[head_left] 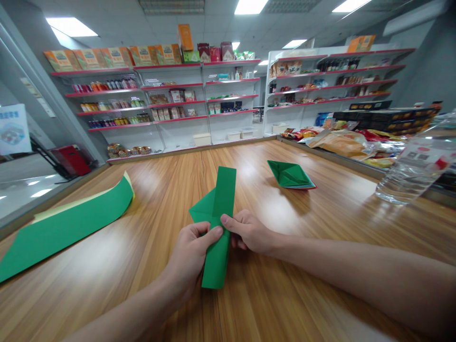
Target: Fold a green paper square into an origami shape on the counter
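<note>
A folded green paper point(225, 190) is held between both hands above the wooden table point(153, 285). It has a long upright strip and a triangular flap pointing left. My left hand point(192, 247) is closed on its left side, thumb pressed on the front of the strip. From the right, my right hand point(251, 230) pinches the strip's edge, its thumb tip close to the left thumb. The fingers behind the paper are partly hidden. Farther back on the right lies a folded green paper piece point(289, 175) with a pointed end.
Green sheets point(71, 225) with yellow paper under them lie curled at the left. A clear plastic bottle point(406, 171) stands at the right edge near packaged snacks point(342, 142). Stocked shelves point(178, 86) line the back beyond the table.
</note>
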The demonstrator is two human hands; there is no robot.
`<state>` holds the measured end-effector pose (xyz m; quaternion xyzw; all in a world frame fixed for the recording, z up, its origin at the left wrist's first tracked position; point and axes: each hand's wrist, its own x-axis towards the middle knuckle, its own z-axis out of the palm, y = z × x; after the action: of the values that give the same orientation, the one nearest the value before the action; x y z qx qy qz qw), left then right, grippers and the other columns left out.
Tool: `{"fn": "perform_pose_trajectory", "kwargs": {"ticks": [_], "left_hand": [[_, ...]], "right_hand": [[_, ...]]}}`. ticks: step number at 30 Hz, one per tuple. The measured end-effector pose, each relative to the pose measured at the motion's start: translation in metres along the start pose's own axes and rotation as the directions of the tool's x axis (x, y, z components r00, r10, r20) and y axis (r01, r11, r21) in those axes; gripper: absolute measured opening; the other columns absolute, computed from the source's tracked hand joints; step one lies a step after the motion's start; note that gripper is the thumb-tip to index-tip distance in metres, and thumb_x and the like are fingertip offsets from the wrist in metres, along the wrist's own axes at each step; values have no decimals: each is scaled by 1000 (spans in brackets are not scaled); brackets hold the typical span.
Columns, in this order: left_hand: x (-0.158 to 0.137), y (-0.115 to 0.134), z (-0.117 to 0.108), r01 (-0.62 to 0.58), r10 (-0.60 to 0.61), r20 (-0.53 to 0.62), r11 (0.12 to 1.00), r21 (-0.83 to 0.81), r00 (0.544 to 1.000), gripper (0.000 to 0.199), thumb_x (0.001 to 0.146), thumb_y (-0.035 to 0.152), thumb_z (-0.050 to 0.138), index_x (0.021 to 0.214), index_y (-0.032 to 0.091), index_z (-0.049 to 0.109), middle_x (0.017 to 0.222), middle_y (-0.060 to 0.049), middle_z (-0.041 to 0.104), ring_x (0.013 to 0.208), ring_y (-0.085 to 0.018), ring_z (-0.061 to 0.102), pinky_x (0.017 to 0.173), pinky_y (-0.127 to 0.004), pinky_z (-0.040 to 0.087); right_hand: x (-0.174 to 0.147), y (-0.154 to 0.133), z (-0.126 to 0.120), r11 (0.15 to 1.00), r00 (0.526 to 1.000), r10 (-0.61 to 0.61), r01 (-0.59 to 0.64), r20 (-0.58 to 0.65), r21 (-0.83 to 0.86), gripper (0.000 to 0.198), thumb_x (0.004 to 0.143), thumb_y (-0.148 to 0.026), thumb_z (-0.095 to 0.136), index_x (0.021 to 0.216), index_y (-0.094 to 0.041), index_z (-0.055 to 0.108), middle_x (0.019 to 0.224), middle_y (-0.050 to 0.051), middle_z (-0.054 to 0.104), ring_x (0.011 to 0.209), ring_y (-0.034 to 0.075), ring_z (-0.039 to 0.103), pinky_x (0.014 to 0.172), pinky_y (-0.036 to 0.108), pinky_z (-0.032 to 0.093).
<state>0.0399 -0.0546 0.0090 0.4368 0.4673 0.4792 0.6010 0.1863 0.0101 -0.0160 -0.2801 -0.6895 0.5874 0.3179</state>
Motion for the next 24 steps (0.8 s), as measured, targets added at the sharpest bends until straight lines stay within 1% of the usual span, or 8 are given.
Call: {"fn": "perform_pose_trajectory", "kwargs": {"ticks": [5,11,13,16,20,22,24], "left_hand": [[1,-1,-3,9,-9,-27,1000,3,1000,28,69,38,73,64,11,67,60,-5,63,53,-11,52,49,-19,36],[-2,-2,0,-14,14,-55,1000,4,998,29,66,39,74,63,11,66,58,-3,61,51,-10,50,47,-19,33],[-4,-1,2,-24,23,-53,1000,-10,998,29,67,39,74,62,11,65,59,-4,63,52,-10,50,48,-19,34],[-4,0,3,-39,38,-29,999,-21,999,30,68,40,72,60,12,64,59,-5,64,54,-12,54,49,-20,36],[-4,-1,2,-46,47,-40,999,17,998,31,70,40,71,61,12,64,59,-5,63,52,-12,52,47,-20,34],[-4,-1,2,-54,54,-34,998,16,998,30,71,39,71,62,12,65,59,-4,64,51,-11,52,47,-20,34],[-5,1,3,-72,72,-6,997,-2,997,28,74,38,69,64,11,67,60,-5,65,54,-12,54,50,-21,37]], "right_hand": [[1,-2,0,1000,1000,12,-12,23,-1,67,77,-73,42,44,-14,50,36,-2,45,30,5,36,31,20,20],[-1,-3,0,996,1000,15,-14,14,-92,67,76,-73,44,46,-14,52,32,-4,39,28,5,32,30,20,18],[-1,-2,0,996,1000,20,-18,14,-82,67,76,-74,43,46,-14,51,33,-4,40,28,5,33,30,19,19],[-1,-1,1,995,998,21,-16,55,-99,68,79,-72,40,44,-14,51,33,-3,40,28,5,33,30,19,19],[-3,-1,1,991,998,-3,11,58,-135,68,81,-70,40,44,-14,51,31,-4,38,28,5,32,30,19,19],[-3,-1,1,994,998,-3,10,60,-109,70,80,-73,38,44,-14,51,31,-3,37,28,5,31,30,19,19],[-2,0,1,1000,999,8,-7,48,-19,72,80,-76,32,47,-15,50,35,-2,42,29,6,34,30,20,21]]}}
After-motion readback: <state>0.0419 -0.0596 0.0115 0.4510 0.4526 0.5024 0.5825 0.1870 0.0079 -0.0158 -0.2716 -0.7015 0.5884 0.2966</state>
